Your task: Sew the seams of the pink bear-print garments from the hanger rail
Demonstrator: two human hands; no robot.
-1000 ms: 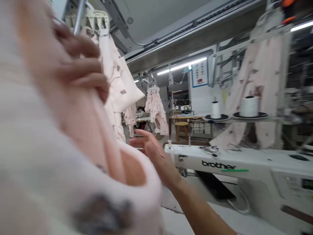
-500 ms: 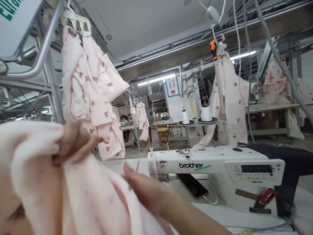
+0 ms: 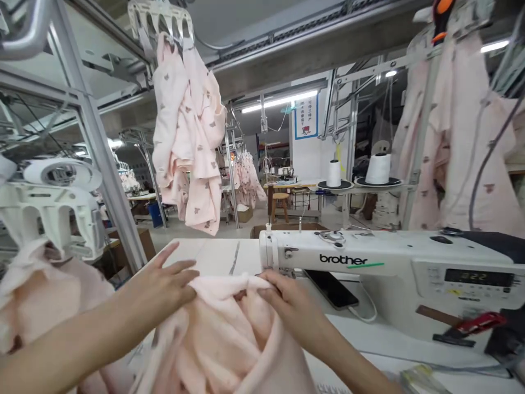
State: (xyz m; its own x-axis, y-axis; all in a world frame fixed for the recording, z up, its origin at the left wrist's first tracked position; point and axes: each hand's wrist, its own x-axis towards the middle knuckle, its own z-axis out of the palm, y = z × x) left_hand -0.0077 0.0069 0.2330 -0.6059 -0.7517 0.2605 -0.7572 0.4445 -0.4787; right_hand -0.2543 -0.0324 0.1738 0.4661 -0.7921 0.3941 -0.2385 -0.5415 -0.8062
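Observation:
A pale pink fleece garment (image 3: 229, 339) is bunched on the white sewing table (image 3: 213, 254) in front of me. My left hand (image 3: 162, 284) lies on its left side with the fingers stretched out and spread. My right hand (image 3: 289, 306) presses on the cloth's top edge, fingers closed against it, just left of the needle end of the white Brother sewing machine (image 3: 369, 262).
Pink printed garments (image 3: 188, 137) hang from an overhead clamp, more (image 3: 451, 137) at the right. A white hanger clamp (image 3: 53, 202) holds pink cloth at the left. A phone (image 3: 332, 290) lies under the machine arm. Thread cones (image 3: 377, 168) stand behind. Red scissors (image 3: 471, 325) lie at the right.
The garment has come down from in front of my face onto the table. Both hands have dropped with it and now rest on the cloth by the machine.

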